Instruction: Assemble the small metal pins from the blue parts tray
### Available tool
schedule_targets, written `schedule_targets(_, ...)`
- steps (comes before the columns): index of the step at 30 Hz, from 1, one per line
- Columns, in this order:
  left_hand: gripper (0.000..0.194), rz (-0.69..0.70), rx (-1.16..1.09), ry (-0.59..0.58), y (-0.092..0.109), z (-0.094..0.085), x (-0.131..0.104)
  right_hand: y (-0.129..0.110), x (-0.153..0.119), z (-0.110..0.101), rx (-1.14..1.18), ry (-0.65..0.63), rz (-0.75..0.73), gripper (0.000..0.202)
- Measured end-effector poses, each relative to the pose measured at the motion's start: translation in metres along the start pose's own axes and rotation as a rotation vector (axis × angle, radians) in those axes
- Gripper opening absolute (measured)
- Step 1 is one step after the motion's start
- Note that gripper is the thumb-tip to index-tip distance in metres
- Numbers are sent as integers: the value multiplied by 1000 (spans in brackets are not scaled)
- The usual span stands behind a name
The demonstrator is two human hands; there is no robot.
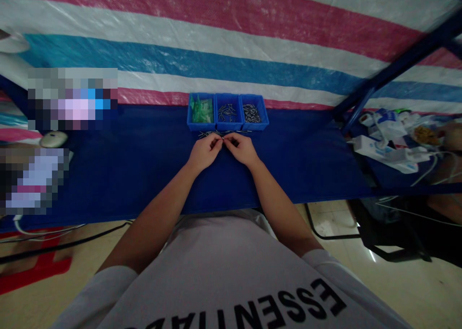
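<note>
My left hand (205, 151) and my right hand (241, 148) meet fingertip to fingertip over the blue table, both pinched closed. A tiny light-coloured piece shows between the fingertips, too small to name. Just beyond my fingers lie several thin dark metal pieces (245, 131). Behind them stand three joined blue bins. The left bin (201, 126) holds green packets (202, 110), the middle bin (228, 126) has loose metal pins (226, 112), and the right bin (255, 126) contains many small metal parts (251, 113).
Blue table (144, 165) spans the view, backed by a striped plastic sheet (216, 35). At the right are a white power strip (386, 155), cables, bags and a blue metal frame (390, 61). A white mouse (53, 139) and blurred-out items are at the left.
</note>
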State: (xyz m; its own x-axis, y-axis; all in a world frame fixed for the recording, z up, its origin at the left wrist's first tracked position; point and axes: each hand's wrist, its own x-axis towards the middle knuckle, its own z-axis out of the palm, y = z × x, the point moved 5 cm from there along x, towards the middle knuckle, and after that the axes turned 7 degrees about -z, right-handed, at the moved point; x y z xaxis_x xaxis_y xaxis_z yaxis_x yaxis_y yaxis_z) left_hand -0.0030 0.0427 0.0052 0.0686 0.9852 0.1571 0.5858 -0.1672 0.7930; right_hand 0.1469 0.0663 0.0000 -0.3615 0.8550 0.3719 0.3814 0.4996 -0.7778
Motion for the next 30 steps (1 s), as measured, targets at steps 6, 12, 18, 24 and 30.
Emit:
schedule_targets(6,18,-21,-16,-8,-1,1,0,0,0,0,-7,6,4,17)
schedule_targets(12,16,-17,-63,-5,-2,0,0,0,0,0,-42,14,-3,17)
schedule_targets(18,16,-48,-90,-2,-4,-2,1,-3,2,1,-59,29,-22,16)
schedule_targets(24,15,-46,-156,-43,-4,-4,1,-12,1,0,-94,91,-52,15)
schedule_targets(30,15,-53,-224,-69,-4,-5,1,-30,4,-5,-176,73,-166,12)
